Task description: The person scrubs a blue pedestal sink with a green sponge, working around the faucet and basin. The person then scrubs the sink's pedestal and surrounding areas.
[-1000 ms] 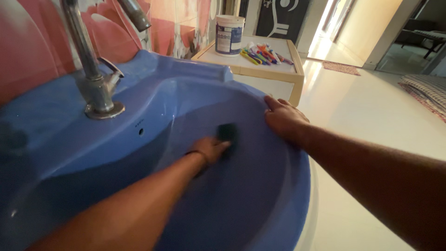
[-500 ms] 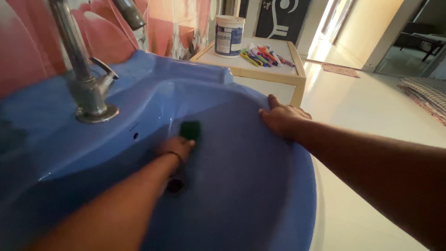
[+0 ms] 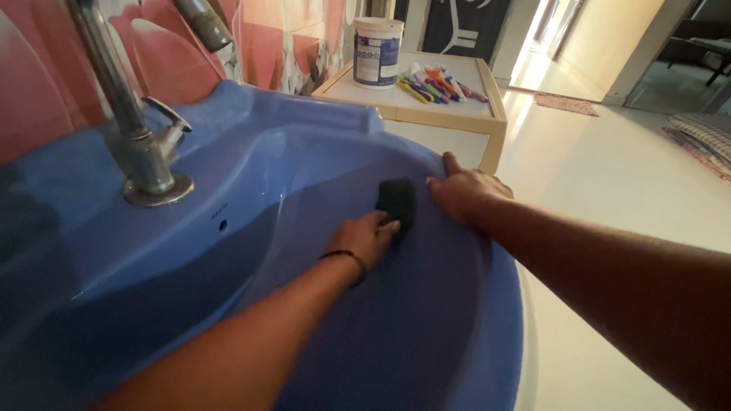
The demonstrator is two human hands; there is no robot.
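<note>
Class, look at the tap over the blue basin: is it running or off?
Off. No water falls from the spout of the tap, and none pools in the blue basin.

Behind my basin, the wall (image 3: 46,84) on the left is tiled with large pink and red flower shapes. Far ahead stands a low cream table (image 3: 449,114) holding a white tub (image 3: 378,52) and a bunch of coloured pens (image 3: 438,82). To my right, a glossy white floor (image 3: 609,183) reflects daylight from an open doorway (image 3: 544,34). A small mat (image 3: 565,103) lies there, and a checked mattress (image 3: 704,137) lies far right.
</note>
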